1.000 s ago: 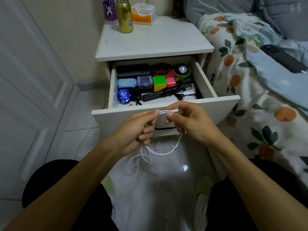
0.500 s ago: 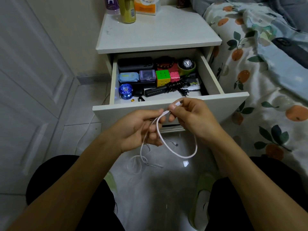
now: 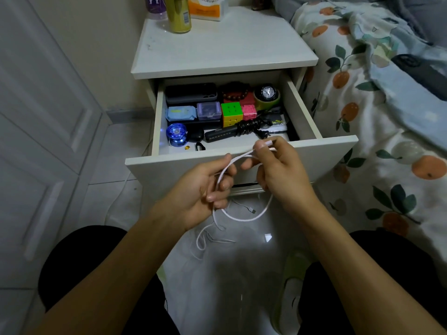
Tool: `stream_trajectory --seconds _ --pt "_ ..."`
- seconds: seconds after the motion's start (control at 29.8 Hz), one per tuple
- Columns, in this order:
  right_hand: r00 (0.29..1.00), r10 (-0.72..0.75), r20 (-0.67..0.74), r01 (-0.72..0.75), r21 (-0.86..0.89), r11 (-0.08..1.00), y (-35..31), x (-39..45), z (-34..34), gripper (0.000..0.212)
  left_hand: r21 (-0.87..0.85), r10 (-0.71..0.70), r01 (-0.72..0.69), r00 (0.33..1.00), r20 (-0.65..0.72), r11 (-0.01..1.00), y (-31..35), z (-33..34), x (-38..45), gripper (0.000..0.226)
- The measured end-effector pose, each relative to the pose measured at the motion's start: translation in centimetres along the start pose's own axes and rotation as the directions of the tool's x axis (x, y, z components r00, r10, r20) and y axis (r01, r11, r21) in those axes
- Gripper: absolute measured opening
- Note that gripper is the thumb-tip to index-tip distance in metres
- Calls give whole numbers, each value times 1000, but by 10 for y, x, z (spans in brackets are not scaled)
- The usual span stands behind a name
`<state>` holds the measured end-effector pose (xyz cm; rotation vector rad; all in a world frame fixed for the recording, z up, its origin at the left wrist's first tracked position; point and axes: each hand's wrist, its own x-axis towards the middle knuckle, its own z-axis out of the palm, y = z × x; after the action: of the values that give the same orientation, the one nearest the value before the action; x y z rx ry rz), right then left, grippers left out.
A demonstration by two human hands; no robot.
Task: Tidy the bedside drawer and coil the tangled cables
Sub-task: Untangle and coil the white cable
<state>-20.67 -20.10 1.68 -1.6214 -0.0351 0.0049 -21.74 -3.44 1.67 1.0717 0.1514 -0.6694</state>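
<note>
White cable (image 3: 244,217) loops between a seated person's two hands, held just in front of the open bedside drawer (image 3: 242,163). The right hand (image 3: 280,172) pinches the cable's end between thumb and fingers at the drawer's front edge; the left hand (image 3: 205,187) has its fingers curled round the strand lower down. From there the loose length hangs in a curve and trails onto the pale tiled floor (image 3: 116,204). Inside the drawer lie a green-faced puzzle cube (image 3: 231,112), a blue yo-yo (image 3: 176,134), a wristwatch (image 3: 267,93) and a black power strip (image 3: 222,135) with its cord bundled. A gold can (image 3: 180,18) stands on the nightstand top (image 3: 222,49), beside a fruit-print quilt (image 3: 377,170).
</note>
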Motion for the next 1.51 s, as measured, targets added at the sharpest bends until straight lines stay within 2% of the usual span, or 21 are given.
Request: stream_trajectory --seconds 0.1,0.17,0.37,0.47,0.54,0.67,0.77,0.84,0.87,0.94,1.01,1.11,1.17,1.24,1.31,1.34,1.37,1.44,1.47,1.51 --pt "994 96 -44 -93 65 994 -1 4 -4 15 29 28 -28 999 -17 999 -5 -2 -1 30" --pt "994 103 -26 -100 72 992 -1 4 -5 15 64 34 -33 999 -14 997 -6 -4 -1 33" --pt "999 -2 45 11 -195 981 2 -6 -1 11 137 -55 46 996 64 989 0 -1 2 37" --pt "996 88 19 -88 21 996 1 -7 1 11 5 -142 142 986 88 990 4 -1 2 36" --pt "983 184 23 -186 163 969 0 -6 0 9 -11 -136 137 988 75 991 6 -2 2 35" --pt "971 231 69 -240 218 946 2 -4 -2 7 79 -143 141 990 19 987 5 -1 3 43" --pt "970 227 86 -241 239 940 6 -2 -5 7 30 -172 171 984 35 985 2 1 3 46" --pt "966 236 108 -258 280 925 9 -1 -5 9 -77 -120 123 992 45 989 3 2 2 41" --pt "958 263 111 -285 307 908 11 0 -5 16 -140 -71 74 997 28 987 4 1 2 39" --pt "933 345 103 -359 336 871 16 1 -4 30 -266 31 -42 999 -44 963 8 0 2 41" --pt "910 393 135 -415 306 857 22 -2 0 33 -361 109 -149 986 -129 921 11 -3 2 45" --pt "884 356 302 -433 244 868 31 -14 10 36 -420 168 -239 965 -200 875 12 -2 2 48" --pt "835 304 460 -442 229 867 31 -21 12 41 -421 192 -278 953 -235 864 13 -3 0 50" --pt "790 265 553 -402 141 905 28 -27 7 42 -409 208 -301 944 -256 861 15 -7 -2 51" --pt "809 258 528 -208 -152 966 26 -31 -1 31 -368 229 -320 935 -270 873 18 -12 -3 49" --pt "834 243 495 -74 -336 939 26 -34 -5 24 -340 238 -327 930 -279 882 19 -14 -4 48" --pt "859 214 464 56 -501 864 27 -36 -8 22 -311 245 -334 924 -293 890 20 -17 -5 47" --pt "910 114 400 245 -738 629 31 -40 -13 20 -250 252 -339 912 -323 907 19 -22 -8 45" --pt "935 48 351 276 -807 522 31 -40 -15 19 -219 254 -337 908 -334 916 19 -24 -10 44" --pt "956 -10 292 263 -843 469 31 -41 -16 21 -192 250 -327 907 -340 925 18 -25 -11 43"
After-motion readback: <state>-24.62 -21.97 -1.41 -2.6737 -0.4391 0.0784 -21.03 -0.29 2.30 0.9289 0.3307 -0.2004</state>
